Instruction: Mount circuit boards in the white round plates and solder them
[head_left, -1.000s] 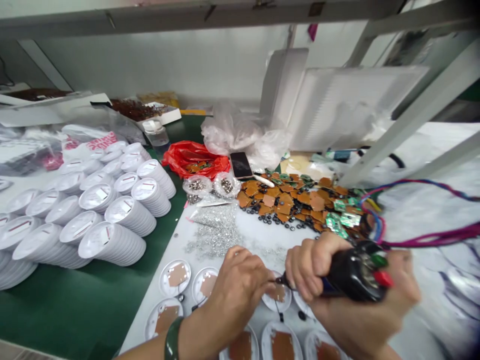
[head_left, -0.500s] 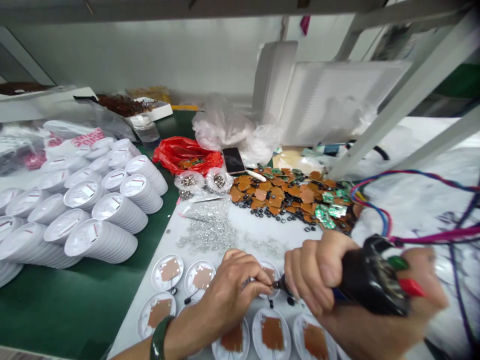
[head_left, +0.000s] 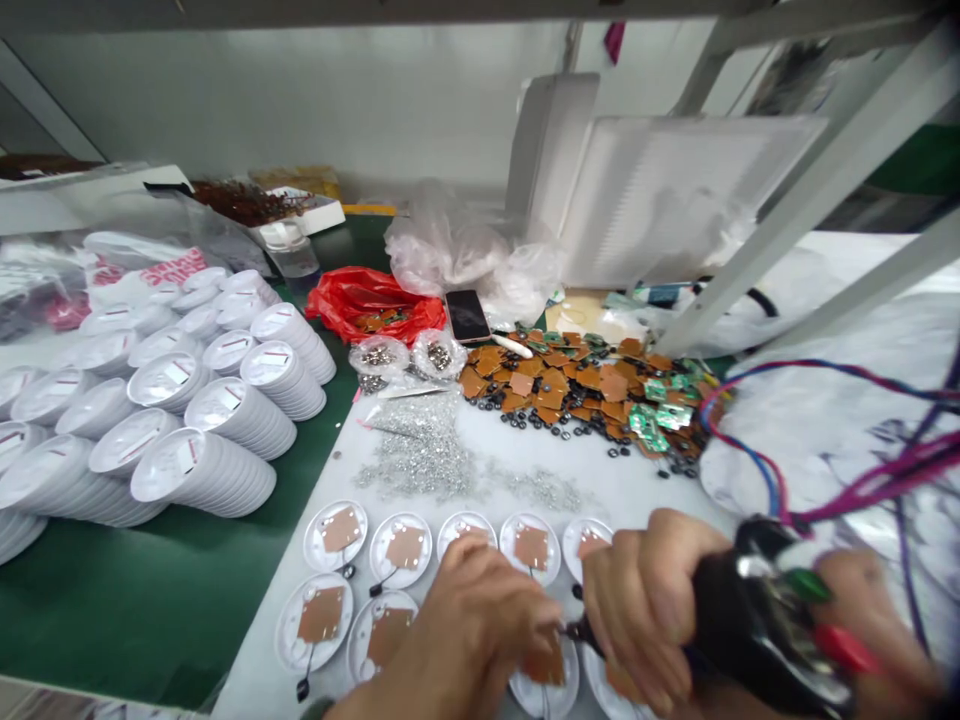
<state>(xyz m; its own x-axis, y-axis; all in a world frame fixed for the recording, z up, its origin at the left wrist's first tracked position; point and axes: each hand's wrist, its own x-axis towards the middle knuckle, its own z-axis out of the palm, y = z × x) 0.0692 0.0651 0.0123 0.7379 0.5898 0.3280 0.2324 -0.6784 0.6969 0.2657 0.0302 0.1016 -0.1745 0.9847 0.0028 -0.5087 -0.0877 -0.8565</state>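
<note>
My right hand (head_left: 649, 605) is wrapped round a black electric screwdriver (head_left: 750, 625) with green and red parts at its rear. The tool's tip points left, over a round white plastic cover (head_left: 517, 700) holding a brown circuit board (head_left: 544, 668). My left hand (head_left: 480, 610), slightly blurred, has its fingers pinched together at that tip; whatever they hold is too small to make out. Two rows of similar covers lie around my hands, each with a brown board, such as this cover (head_left: 313, 655); some have a short black wire.
Small silver screws (head_left: 427, 455) are scattered beyond the covers. Behind them lies a pile of brown and green boards (head_left: 585, 385) with black round parts. Stacked white cups or covers (head_left: 225, 470) fill the left. A phone (head_left: 466, 316), red bag (head_left: 375, 300) and coloured cables (head_left: 772, 370) are near.
Both hands and the screwdriver have moved down toward me, from a cover in the far row to one in the nearer row. More of the far-row covers show now.
</note>
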